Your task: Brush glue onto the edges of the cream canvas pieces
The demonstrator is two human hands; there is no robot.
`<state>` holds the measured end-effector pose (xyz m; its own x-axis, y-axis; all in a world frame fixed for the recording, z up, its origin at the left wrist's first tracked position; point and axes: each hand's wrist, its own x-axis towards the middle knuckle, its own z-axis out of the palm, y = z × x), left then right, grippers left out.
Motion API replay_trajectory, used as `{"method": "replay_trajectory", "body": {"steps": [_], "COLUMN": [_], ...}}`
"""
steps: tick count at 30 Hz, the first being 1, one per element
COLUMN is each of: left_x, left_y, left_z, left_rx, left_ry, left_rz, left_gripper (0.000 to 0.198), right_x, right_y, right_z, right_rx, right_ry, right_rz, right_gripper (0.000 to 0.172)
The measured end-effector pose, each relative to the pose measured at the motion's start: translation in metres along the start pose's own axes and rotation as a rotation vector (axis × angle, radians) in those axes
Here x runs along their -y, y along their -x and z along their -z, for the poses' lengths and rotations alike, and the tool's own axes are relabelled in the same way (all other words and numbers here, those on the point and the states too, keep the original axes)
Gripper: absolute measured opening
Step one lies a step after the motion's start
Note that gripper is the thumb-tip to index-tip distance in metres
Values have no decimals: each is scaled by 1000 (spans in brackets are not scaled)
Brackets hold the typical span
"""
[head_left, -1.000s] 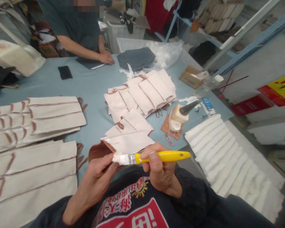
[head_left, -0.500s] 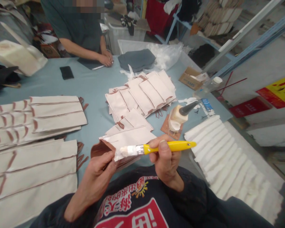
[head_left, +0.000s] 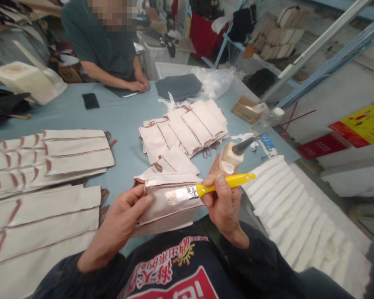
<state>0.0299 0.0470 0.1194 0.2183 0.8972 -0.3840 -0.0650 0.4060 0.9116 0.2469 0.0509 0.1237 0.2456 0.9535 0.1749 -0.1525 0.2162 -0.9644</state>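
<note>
My left hand (head_left: 121, 220) pinches the left end of a cream fabric piece (head_left: 168, 216) with brown-edged seams, held in front of my chest. In my right hand (head_left: 226, 207) is a paintbrush (head_left: 240, 179) with a yellow handle, gripped between thumb and fingers. Its pale bristles point left, over the middle of the fabric piece; whether they touch it I cannot tell. Just beyond my right hand stands a cream container with a dark cone-shaped nozzle (head_left: 232, 157). More cream fabric pieces (head_left: 190, 128) lie in an overlapping pile behind the held one.
Stacked cream pieces (head_left: 71, 147) cover the table's left side. White folded strips (head_left: 293, 211) lie in a row at right. Across the blue-grey table (head_left: 121, 118) a person (head_left: 102, 45) works with dark material. A cardboard box (head_left: 244, 110) and clear jar (head_left: 272, 118) stand back right.
The held piece has been turned: its brown inside is now hidden and a seamed cream face shows. The brush has shifted slightly right and up. The view has tilted up a little.
</note>
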Motion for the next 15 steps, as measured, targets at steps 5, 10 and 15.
{"method": "replay_trajectory", "body": {"steps": [5,10,15], "left_x": [-12,-11,-12], "left_y": [3,6,9], "left_z": [-4,-6,-7], "left_rx": [117,152,126], "left_ry": [256,284,333], "left_rz": [116,149,211], "left_gripper": [43,44,42], "right_x": [10,5,-3], "right_y": [2,-8,-10], "right_z": [-11,-19,-7], "right_rx": [78,303,261], "right_ry": [19,234,268], "right_rz": [209,538,570], "right_gripper": [32,23,18]}}
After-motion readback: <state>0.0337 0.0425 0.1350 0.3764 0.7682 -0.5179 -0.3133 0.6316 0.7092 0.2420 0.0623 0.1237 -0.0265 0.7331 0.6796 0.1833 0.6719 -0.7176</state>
